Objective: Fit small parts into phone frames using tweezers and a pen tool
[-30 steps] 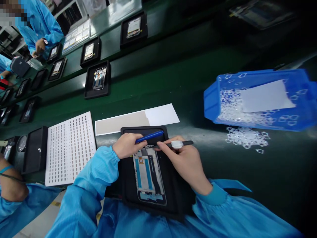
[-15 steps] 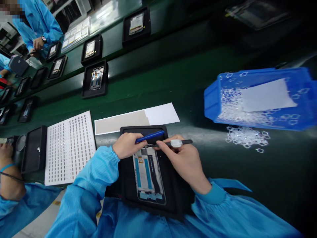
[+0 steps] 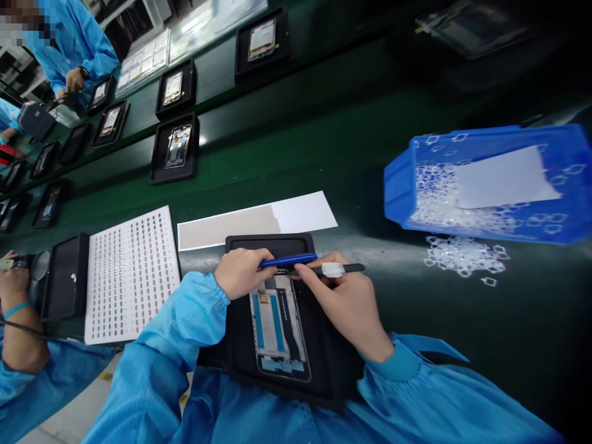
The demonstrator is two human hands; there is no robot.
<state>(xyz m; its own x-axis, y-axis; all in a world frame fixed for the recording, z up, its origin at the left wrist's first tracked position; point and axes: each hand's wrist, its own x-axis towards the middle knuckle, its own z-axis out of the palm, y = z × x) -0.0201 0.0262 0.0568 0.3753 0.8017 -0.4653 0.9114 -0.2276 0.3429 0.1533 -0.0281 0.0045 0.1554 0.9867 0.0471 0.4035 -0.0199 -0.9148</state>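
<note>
In front of me lies an opened phone body (image 3: 274,327), with blue strips and a black ribbon showing, in a black foam tray (image 3: 239,333). My left hand (image 3: 238,273) is closed on a blue pen-like tool (image 3: 296,259), which lies nearly level over the phone's top end. From the right, my right hand (image 3: 349,302) pinches dark tweezers (image 3: 354,268) with a white wrap around them. Their tips point left at the phone's top edge, beneath the blue tool. What the tips touch is hidden by the fingers and tool.
Behind the tray lies a white-and-beige card (image 3: 305,213). A white board of small parts (image 3: 132,277) stands left, beside another black tray (image 3: 65,277). At right, a blue bin (image 3: 398,191) holds small clear frames; more lie spilled (image 3: 462,256). Co-workers sit left and far left.
The blue tool in my left hand has tipped closer to level and shifted right. My right hand and the tweezers have moved slightly right. The phone stays in its tray.
</note>
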